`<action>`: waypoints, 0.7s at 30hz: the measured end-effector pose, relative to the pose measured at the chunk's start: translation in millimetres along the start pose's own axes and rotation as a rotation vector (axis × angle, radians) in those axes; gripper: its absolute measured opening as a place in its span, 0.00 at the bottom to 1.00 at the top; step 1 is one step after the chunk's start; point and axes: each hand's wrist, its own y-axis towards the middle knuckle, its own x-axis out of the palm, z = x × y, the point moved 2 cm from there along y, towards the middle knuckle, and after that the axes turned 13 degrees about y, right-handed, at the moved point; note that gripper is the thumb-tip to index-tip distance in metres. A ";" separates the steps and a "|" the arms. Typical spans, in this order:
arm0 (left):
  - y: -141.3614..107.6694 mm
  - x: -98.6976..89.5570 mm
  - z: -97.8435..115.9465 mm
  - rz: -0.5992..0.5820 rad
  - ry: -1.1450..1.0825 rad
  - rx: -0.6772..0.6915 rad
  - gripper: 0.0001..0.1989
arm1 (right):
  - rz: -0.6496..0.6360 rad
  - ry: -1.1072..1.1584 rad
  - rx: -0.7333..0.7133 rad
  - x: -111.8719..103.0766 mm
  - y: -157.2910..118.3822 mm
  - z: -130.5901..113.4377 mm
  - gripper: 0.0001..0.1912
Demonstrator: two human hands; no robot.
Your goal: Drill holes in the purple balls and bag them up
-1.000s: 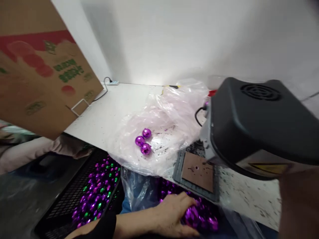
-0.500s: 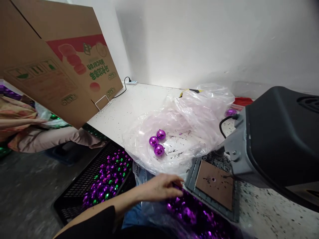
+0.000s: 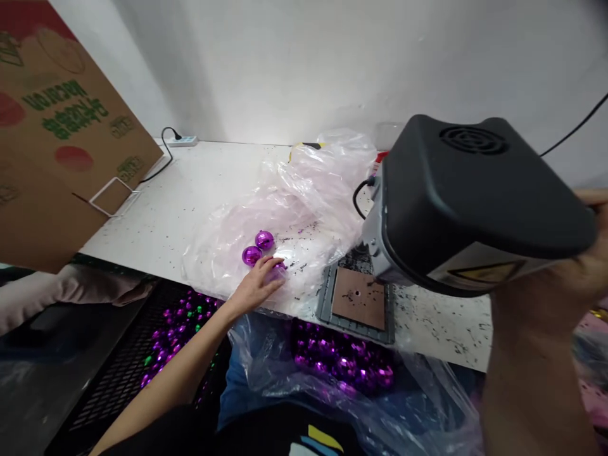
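My left hand [image 3: 256, 288] reaches over the clear plastic sheet, with thumb and fingers around a purple mirror ball [image 3: 277, 270] that they partly cover. Two more purple balls [image 3: 258, 247] lie just behind it on the plastic. On the right, my right hand [image 3: 577, 266] is raised against the back end of a black machine head [image 3: 479, 196]; the housing hides most of its fingers, so what they hold does not show. Below the machine's nose sits a brown square plate [image 3: 358, 297] with a small hole, on a grey base.
Many purple balls [image 3: 342, 364] lie in plastic at my lap. A black crate [image 3: 107, 373] of purple and green balls stands on the floor at left. A cardboard box [image 3: 71, 145] leans at the table's left end. Dark flakes litter the table [image 3: 444, 323]. A person's leg [image 3: 85, 288] shows at left.
My left hand has moved from above the lap pile up onto the nearest ball on the plastic. The view has swung right, bringing my right hand and more of the machine into sight.
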 end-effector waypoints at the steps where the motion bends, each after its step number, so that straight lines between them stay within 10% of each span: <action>1: 0.7 -3.5 1.0 -0.016 -0.131 -0.031 0.24 | -0.004 -0.016 -0.009 2.6 0.5 -2.6 0.09; 7: -0.2 -26.4 25.1 0.237 -0.794 -0.230 0.25 | -0.013 -0.033 -0.076 7.9 1.6 -7.9 0.10; 14: -9.2 31.1 93.4 -0.433 -1.429 -0.233 0.21 | -0.016 -0.047 -0.015 4.6 1.2 -3.9 0.09; 21: -3.5 61.7 115.7 -0.341 -1.299 -0.216 0.29 | -0.044 0.003 -0.045 7.0 1.4 -9.2 0.12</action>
